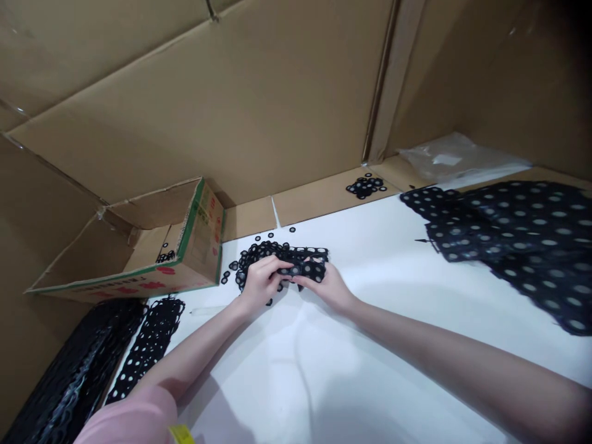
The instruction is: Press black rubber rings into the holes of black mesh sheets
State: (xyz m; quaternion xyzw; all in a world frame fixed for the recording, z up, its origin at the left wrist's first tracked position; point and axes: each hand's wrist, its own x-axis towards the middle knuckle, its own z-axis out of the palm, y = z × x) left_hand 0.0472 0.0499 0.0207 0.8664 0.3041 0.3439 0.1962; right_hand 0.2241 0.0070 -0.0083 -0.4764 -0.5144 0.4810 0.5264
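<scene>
Both hands meet over the white tabletop around a short black rubber strip (305, 269) with round holes or pale discs along it. My left hand (261, 279) pinches the strip's left end between thumb and fingers. Around the right end, my right hand (329, 287) is closed, its thumb below the strip. Just behind the left hand lies a heap of small black rings (259, 251), with a few loose ones scattered about it. Another flat black perforated piece (319, 251) lies behind the strip, partly covered by it. The fingertips' exact contact is too small to make out.
An open cardboard box (210, 240) at left holds some black rings. Large black perforated sheets (531, 228) lie at right, near a clear plastic bag (462, 154). More rings (365, 186) sit by the back cardboard wall. Black perforated material (148, 339) lies front left.
</scene>
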